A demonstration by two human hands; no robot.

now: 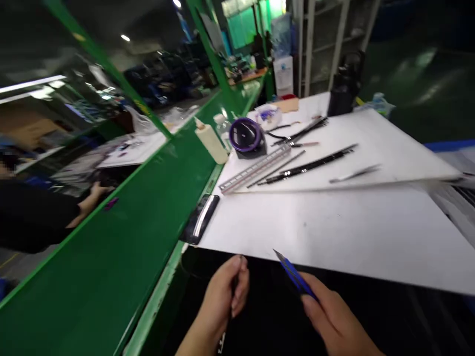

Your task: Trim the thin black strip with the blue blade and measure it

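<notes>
My left hand [228,287] is closed in a pinch near the table's front edge. A thin black cord or strip [233,286] passes through its fingers, mostly hidden against the dark background. To its right, my right hand [328,309] grips blue-handled thread snips [295,274]. Their pointed metal tip aims up and left, over the front edge of the white table [334,232]. The two hands are apart. Beyond my left hand, a black phone [200,220] lies at the table's left edge.
A green partition [122,237] borders the left side. On a white foam board [389,148] lie black strips [315,163], a ruler-like bar [256,170] and tweezers [356,174]. A cream bottle [211,142] and purple-rimmed device [245,136] stand behind. Past the partition works another person [40,212].
</notes>
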